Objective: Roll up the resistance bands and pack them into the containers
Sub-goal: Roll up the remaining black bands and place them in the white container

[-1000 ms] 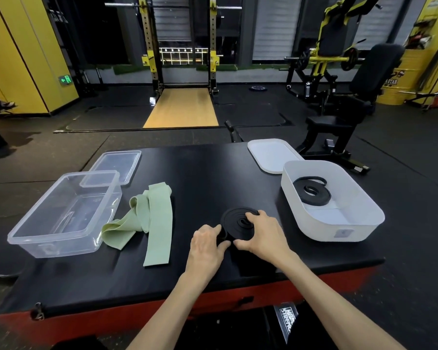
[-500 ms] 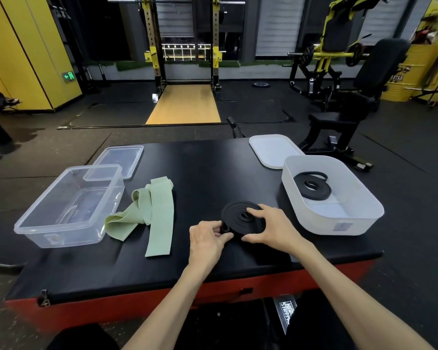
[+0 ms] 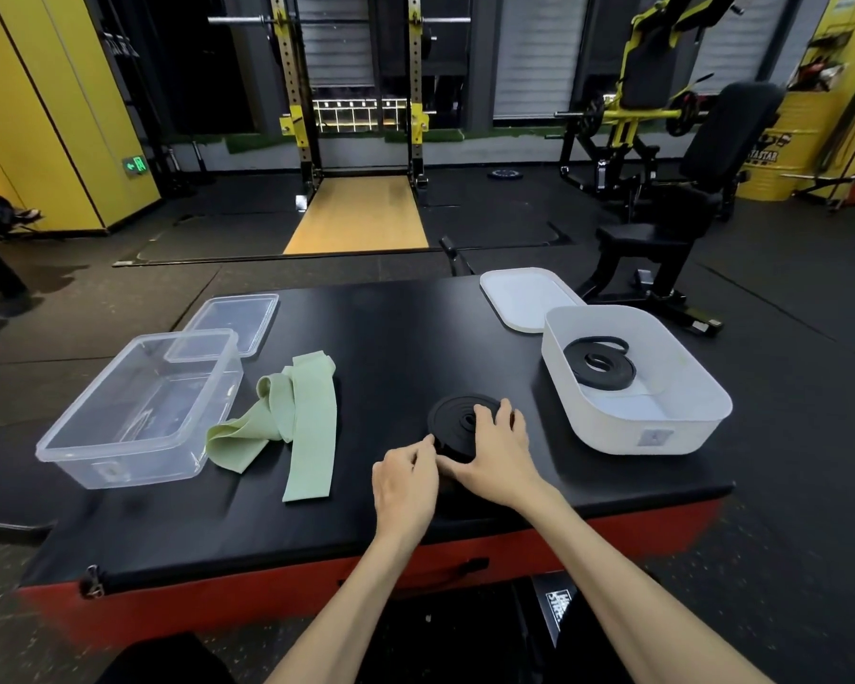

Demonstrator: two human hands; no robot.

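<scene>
Two hands work close to the near edge of the padded table: the left hand pinches the near-left rim of a black band that is coiled flat into a disc, while the right hand lies over the coil's right side, fingers bent down onto its top and thumb against its near rim. Just left of them a green band sprawls loose and unrolled, one end folded back on itself, and beside it, almost touching, stands a clear tub with nothing in it. To the right, near the coil but apart from it, sits a white tub holding a second black band (loosely wound, its outer loop slack). Farther back lie the lids: a clear lid behind the clear tub, a white lid behind the white one.
</scene>
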